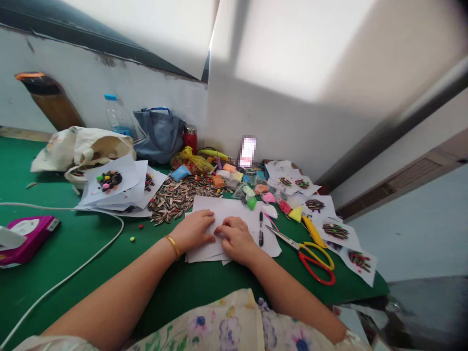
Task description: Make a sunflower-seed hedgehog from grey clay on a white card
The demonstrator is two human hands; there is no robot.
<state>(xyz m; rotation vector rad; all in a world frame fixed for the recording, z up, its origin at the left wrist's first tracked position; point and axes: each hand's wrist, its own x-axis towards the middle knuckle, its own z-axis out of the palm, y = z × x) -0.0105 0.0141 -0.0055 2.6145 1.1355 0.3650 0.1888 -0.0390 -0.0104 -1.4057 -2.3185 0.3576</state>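
White paper sheets (204,251) lie in a loose stack in front of me on the green table. My left hand (193,230) rests on the stack's left part, its thumb and fingers apart, with nothing seen in them. Close beside it, my right hand (237,239) is on the paper with bent fingers drawn together; anything between their tips is too small or hidden to name. A black pen (261,228) lies on the paper right of this hand. Scissors (302,247) with red and yellow handles lie farther right, their blades reaching the paper's edge.
Behind the paper are a sunflower seed heap (175,197) and several coloured clay packets (234,183). Seed-decorated sheets are stacked at left (117,187) and spread at right (336,231). A yellow cutter (313,231) is near the scissors. A white cable (98,251) crosses the left side.
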